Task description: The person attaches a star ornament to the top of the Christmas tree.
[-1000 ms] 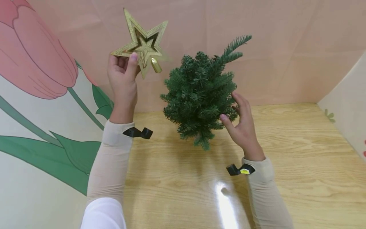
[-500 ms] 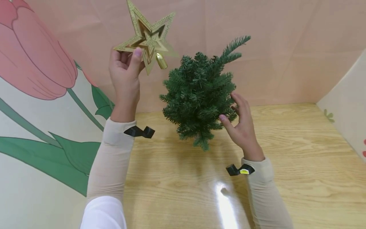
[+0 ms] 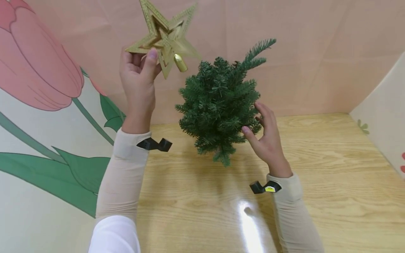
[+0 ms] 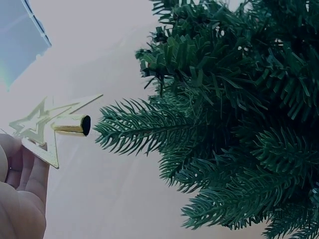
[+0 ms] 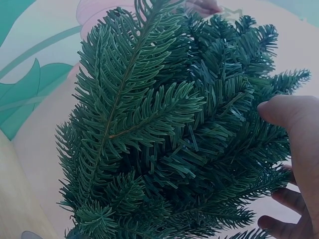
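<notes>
My left hand (image 3: 138, 84) pinches one arm of a gold glittery star tree topper (image 3: 152, 38) between thumb and fingers. The star is raised left of the green artificial Christmas tree (image 3: 218, 105), apart from its foliage. A gold tube (image 4: 72, 124) sticks out from the star's lower part; in the left wrist view its dark hollow end faces a branch tip. On the tree's right side my right hand (image 3: 269, 144) rests with thumb and fingers spread, lightly touching the outer branches. The foliage hides the tree's base.
The tree stands on a light wooden table (image 3: 329, 182) with a bright glare spot near the front. Close behind is a pink backdrop (image 3: 303, 63). A tulip-printed panel (image 3: 41, 70) borders the left side and a pale panel (image 3: 384, 105) the right.
My left hand has carried the star upward and slightly right, with the star tilting a little. The right hand stays at the tree's side.
</notes>
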{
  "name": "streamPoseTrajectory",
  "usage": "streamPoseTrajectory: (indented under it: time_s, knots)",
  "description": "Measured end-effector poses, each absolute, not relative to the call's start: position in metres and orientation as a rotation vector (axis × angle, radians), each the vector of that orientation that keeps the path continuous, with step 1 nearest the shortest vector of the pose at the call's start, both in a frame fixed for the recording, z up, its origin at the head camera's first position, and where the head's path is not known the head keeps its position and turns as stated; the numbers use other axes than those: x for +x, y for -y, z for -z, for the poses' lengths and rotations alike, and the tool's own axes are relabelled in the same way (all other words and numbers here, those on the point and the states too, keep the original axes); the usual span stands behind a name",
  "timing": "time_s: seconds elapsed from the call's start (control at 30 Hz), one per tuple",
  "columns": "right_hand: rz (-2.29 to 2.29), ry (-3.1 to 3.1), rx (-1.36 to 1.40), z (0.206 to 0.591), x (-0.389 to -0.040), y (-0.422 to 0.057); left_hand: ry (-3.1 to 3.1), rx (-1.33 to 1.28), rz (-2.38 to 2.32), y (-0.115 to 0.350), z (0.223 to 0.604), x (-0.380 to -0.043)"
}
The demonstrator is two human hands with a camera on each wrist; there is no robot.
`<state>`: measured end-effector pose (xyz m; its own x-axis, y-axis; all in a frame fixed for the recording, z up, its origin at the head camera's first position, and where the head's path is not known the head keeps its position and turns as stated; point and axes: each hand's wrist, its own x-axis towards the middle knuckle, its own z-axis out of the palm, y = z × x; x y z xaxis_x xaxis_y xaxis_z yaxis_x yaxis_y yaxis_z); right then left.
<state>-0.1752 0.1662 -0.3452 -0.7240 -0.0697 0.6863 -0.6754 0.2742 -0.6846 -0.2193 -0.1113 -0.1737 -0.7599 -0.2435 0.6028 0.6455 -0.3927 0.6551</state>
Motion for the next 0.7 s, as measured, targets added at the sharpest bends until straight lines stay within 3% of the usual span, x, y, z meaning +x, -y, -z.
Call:
streamPoseTrajectory:
  time_s: [0.7]
  knots:
    - [-1.460,2.029,0.666,0.345,-0.175,-0.167,1.319,-0.692,2.145,0.099,0.167,-0.218]
